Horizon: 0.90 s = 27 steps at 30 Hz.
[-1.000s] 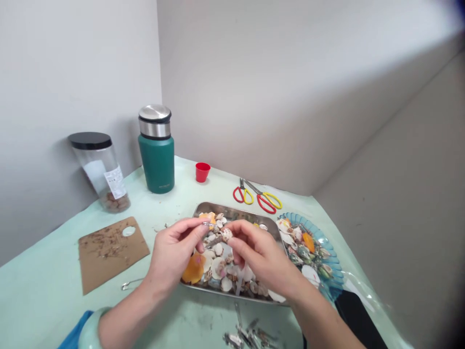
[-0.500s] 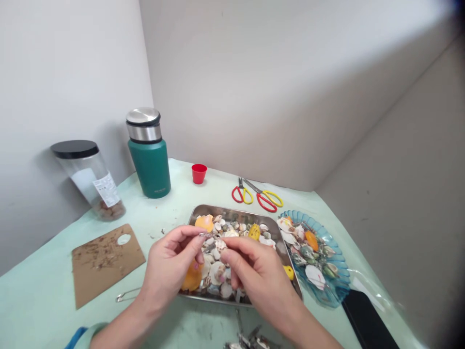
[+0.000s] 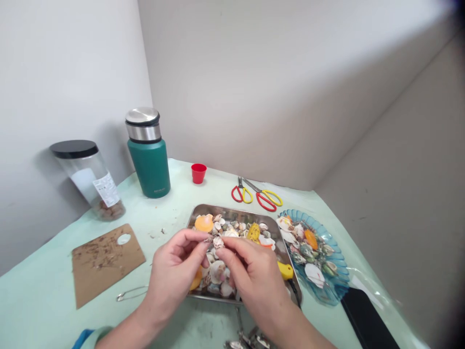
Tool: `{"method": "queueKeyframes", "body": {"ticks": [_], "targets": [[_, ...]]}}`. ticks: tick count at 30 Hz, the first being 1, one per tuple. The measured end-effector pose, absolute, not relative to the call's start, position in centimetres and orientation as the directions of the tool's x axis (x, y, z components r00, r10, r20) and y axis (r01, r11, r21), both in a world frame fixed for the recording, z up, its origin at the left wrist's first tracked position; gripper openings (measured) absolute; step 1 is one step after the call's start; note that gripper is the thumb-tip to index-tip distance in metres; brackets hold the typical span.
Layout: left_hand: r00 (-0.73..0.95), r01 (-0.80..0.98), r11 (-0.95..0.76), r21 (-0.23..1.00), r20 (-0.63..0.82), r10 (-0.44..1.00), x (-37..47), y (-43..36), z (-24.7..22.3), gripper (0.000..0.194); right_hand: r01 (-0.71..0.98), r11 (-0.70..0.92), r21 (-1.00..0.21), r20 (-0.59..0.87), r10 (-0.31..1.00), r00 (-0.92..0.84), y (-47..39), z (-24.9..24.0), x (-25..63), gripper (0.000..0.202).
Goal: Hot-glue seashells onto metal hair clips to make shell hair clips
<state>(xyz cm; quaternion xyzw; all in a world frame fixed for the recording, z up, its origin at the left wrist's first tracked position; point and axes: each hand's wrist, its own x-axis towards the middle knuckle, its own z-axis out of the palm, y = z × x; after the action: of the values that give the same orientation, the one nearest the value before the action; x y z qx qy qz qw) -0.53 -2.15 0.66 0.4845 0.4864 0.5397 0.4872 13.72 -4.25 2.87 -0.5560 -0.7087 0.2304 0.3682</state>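
Head view: two bare hands meet over a steel tray point(image 3: 241, 209) on a pale green bench point(image 3: 43, 303), a shell point(image 3: 218, 242) between their fingertips.
Shell: small and rounded, whitish with pinkish-brown markings, its surface apparently ridged; the fingertips cover part of its edge.
Shell's place: above the tray's left half, with the heap of other shells point(image 3: 218, 272) below it.
Right grip: thumb and forefinger of the right hand point(image 3: 254, 271) pinch the shell from its right side.
Left grip: thumb and forefinger of the left hand point(image 3: 172, 264) are pressed together on something slim and dark, probably a pin point(image 3: 209, 239), though blur makes that uncertain; its end lies right by the shell's left edge, and whether they touch cannot be told.
Heap: white and brown pieces mixed, an orange shell point(image 3: 204, 223) at the far left corner, a dark-spotted yellow piece point(image 3: 254, 231) farther right, a yellow handle point(image 3: 286, 270) at the right side.
Plate: blue and fluted point(image 3: 337, 257), just right of the tray, bearing more shells, one flat and white point(image 3: 314, 275).
Behind the tray: scissors point(image 3: 269, 198) with red and yellow handles, a red cup point(image 3: 198, 174).
Left side: green flask point(image 3: 149, 167), black-lidded jar point(image 3: 103, 194), brown card point(image 3: 105, 271).
Near side: a safety pin point(image 3: 119, 297) beside the left wrist; metal pieces point(image 3: 250, 340) cut off by the lower edge.
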Motion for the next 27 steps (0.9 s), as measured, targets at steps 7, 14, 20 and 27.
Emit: {"method": "queueKeyframes", "body": {"ticks": [7, 14, 20, 27], "targets": [[-0.042, -0.080, -0.012, 0.997, 0.009, 0.999, -0.56, -2.12, 0.56, 0.014, 0.756, 0.341, -0.559, 0.345, 0.924, -0.162, -4.41, 2.50, 13.76, 0.021], [-0.041, -0.090, 0.005, 0.996, -0.009, 0.999, -0.40, -2.00, 0.75, 0.015, 0.820, 0.355, -0.449, 0.376, 0.908, -0.187, -4.54, 2.49, 13.84, 0.025], [-0.018, -0.070, 0.001, 0.998, -0.002, 1.000, -0.45, -2.11, 0.55, 0.014, 0.822, 0.370, -0.434, 0.392, 0.899, -0.198, -4.46, 2.38, 13.84, 0.025], [-0.002, -0.040, -0.046, 0.998, 0.046, 0.999, -0.46, -2.19, 0.23, 0.009, 0.837, 0.376, -0.398, 0.394, 0.894, -0.214, -4.46, 2.26, 13.90, 0.025]]}}
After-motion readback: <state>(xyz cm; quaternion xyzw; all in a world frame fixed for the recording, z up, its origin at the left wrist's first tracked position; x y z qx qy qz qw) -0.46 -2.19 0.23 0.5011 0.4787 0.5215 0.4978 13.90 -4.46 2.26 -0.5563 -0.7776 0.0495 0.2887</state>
